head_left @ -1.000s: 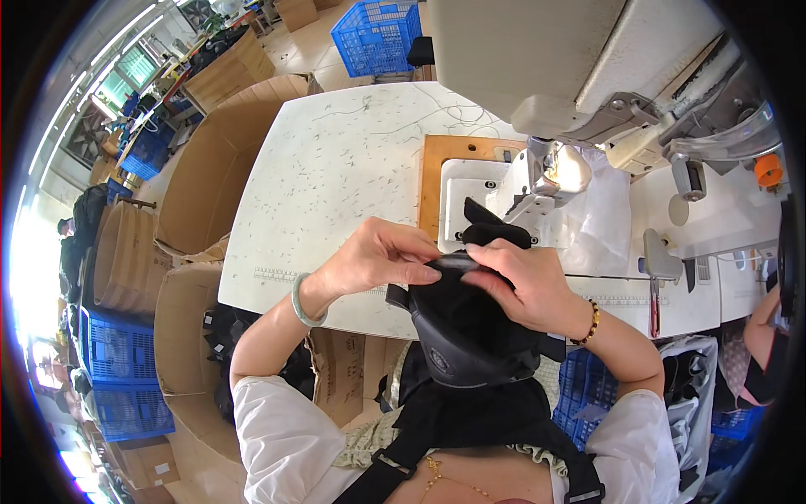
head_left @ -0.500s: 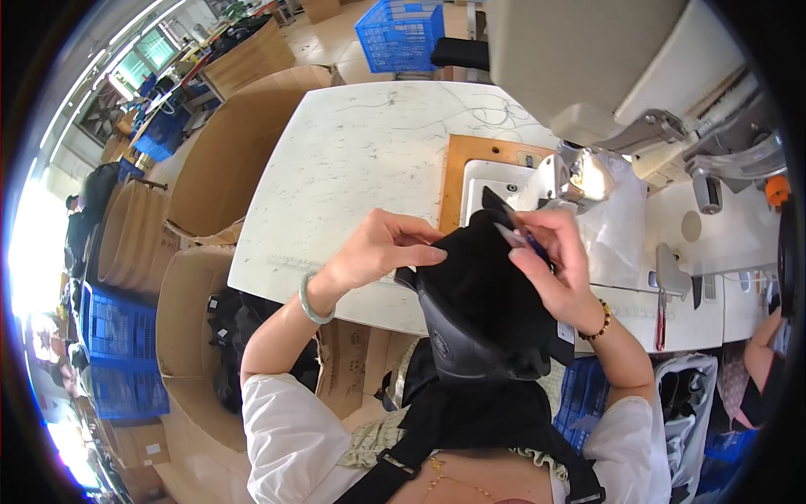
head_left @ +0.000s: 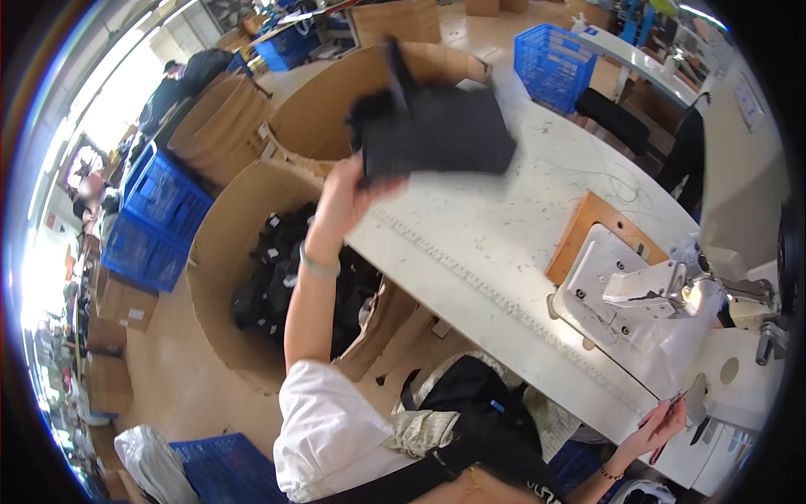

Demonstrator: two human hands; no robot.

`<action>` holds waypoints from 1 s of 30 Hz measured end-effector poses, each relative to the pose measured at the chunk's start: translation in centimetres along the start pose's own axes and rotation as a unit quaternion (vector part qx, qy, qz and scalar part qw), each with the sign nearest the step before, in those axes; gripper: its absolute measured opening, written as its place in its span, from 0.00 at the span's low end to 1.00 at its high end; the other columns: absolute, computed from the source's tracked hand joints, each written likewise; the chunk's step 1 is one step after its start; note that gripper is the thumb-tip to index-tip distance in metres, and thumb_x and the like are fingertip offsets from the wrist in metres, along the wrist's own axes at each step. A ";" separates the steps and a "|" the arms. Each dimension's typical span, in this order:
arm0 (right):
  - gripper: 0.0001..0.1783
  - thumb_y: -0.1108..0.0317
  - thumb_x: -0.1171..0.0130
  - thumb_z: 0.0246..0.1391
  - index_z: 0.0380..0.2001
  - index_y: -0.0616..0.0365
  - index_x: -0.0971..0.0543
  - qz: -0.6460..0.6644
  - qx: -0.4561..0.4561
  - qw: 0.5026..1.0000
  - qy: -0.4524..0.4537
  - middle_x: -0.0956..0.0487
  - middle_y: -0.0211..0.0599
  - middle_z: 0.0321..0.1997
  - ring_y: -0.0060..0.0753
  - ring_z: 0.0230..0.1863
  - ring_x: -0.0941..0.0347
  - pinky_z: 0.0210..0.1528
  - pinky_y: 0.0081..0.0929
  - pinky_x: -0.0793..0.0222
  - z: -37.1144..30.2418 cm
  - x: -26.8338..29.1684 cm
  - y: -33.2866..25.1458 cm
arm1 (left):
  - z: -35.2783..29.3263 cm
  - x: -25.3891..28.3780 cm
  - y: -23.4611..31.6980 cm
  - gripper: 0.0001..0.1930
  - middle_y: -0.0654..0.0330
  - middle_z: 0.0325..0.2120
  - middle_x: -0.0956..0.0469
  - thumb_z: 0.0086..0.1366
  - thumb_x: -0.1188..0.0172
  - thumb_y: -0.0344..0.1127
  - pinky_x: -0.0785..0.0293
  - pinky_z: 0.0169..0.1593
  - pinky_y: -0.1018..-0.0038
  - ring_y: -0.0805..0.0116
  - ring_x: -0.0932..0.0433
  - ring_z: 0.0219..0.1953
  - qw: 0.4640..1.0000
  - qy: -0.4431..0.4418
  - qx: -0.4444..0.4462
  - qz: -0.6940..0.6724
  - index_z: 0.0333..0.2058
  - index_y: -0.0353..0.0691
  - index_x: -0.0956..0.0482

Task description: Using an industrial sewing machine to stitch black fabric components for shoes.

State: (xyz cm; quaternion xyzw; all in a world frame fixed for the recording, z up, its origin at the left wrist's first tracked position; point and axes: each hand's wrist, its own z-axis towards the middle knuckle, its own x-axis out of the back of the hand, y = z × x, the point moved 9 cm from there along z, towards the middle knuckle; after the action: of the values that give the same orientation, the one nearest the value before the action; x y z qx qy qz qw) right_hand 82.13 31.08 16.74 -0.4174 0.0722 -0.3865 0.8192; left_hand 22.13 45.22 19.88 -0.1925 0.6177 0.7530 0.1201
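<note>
My left hand is raised over the table's left end, its fingers closed on the lower left edge of a black sewn fabric piece. The piece is blurred by motion, with a dark strap-like part sticking up from it. Below the hand stands a round cardboard bin with many black sewn pieces inside. At the table's near right edge, my right hand is closed round small thread snips, which show only in part.
A white sewing table with a printed ruler lies across the middle. The sewing machine stands at its right. Another large cardboard bin is behind the left end. Stacked blue crates stand far left, and a blue crate stands beyond the table.
My left hand has carried the black piece from in front of the machine to the left, over the table's end. My right hand has moved off it to the right with the snips. The view has turned left.
</note>
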 end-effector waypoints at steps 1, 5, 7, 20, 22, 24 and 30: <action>0.17 0.69 0.54 0.60 0.50 0.64 0.36 -0.010 -0.035 0.999 -0.024 0.30 0.38 0.37 0.16 0.20 0.44 0.22 0.13 0.47 -0.2 -0.4 1.4 | 1.7 1.1 1.3 0.31 0.45 0.46 0.28 0.67 0.60 0.52 0.29 0.53 0.66 0.55 0.26 0.47 0.998 0.005 -0.045 -0.035 0.51 0.24 0.38; 0.18 0.66 0.51 0.60 0.50 0.65 0.33 -0.150 -0.032 0.986 -0.063 0.29 0.39 0.44 0.23 0.37 0.35 0.37 0.19 0.39 -1.0 -0.3 3.5 | 3.1 10.9 4.2 0.39 0.40 0.42 0.26 0.63 0.53 0.58 0.27 0.49 0.69 0.55 0.24 0.44 0.973 0.162 0.028 0.162 0.52 0.20 0.40; 0.18 0.65 0.50 0.59 0.50 0.65 0.32 -0.209 -0.050 0.971 -0.102 0.29 0.40 0.47 0.27 0.43 0.33 0.43 0.23 0.37 -1.4 -0.2 4.6 | 0.7 16.3 5.3 0.37 0.38 0.42 0.27 0.64 0.56 0.56 0.27 0.50 0.71 0.54 0.24 0.45 0.934 0.189 -0.048 0.300 0.50 0.18 0.38; 0.14 0.72 0.50 0.56 0.46 0.60 0.26 -0.374 0.228 0.881 -0.180 0.26 0.39 0.47 0.40 0.48 0.32 0.50 0.35 0.41 -5.2 -8.6 -3.0 | -23.6 36.5 -30.8 0.38 0.37 0.38 0.25 0.54 0.46 0.64 0.27 0.42 0.64 0.50 0.24 0.43 0.624 0.111 0.443 0.635 0.37 0.23 0.25; 0.13 0.77 0.51 0.55 0.44 0.62 0.25 -0.345 0.276 0.862 -0.248 0.25 0.39 0.45 0.41 0.47 0.32 0.51 0.35 0.41 -7.1 -11.7 -4.3 | -22.8 35.8 -32.0 0.38 0.38 0.43 0.28 0.55 0.47 0.63 0.29 0.47 0.62 0.47 0.27 0.47 0.588 0.148 0.465 0.644 0.45 0.26 0.30; 0.13 0.77 0.51 0.55 0.43 0.62 0.25 -0.328 0.282 0.868 -0.243 0.25 0.39 0.45 0.41 0.47 0.32 0.51 0.35 0.41 -7.4 -12.6 -5.1 | -21.0 35.5 -31.2 0.36 0.41 0.45 0.29 0.55 0.46 0.61 0.29 0.48 0.61 0.47 0.27 0.47 0.563 0.166 0.467 0.661 0.47 0.28 0.32; 0.13 0.81 0.52 0.50 0.40 0.65 0.24 -0.330 0.247 0.868 -0.277 0.25 0.42 0.42 0.45 0.45 0.32 0.50 0.37 0.40 -7.5 -13.6 -4.8 | -14.5 37.7 -12.7 0.34 0.50 0.54 0.37 0.50 0.38 0.34 0.40 0.55 0.63 0.55 0.37 0.56 0.377 0.482 0.012 0.791 0.55 0.33 0.42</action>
State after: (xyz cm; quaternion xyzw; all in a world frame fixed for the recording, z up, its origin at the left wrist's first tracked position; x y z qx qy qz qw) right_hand 66.72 34.10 12.75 -0.2910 -0.3973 -0.5079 0.7068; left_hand -4.32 31.60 -10.23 0.0541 0.4522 0.2787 -0.8455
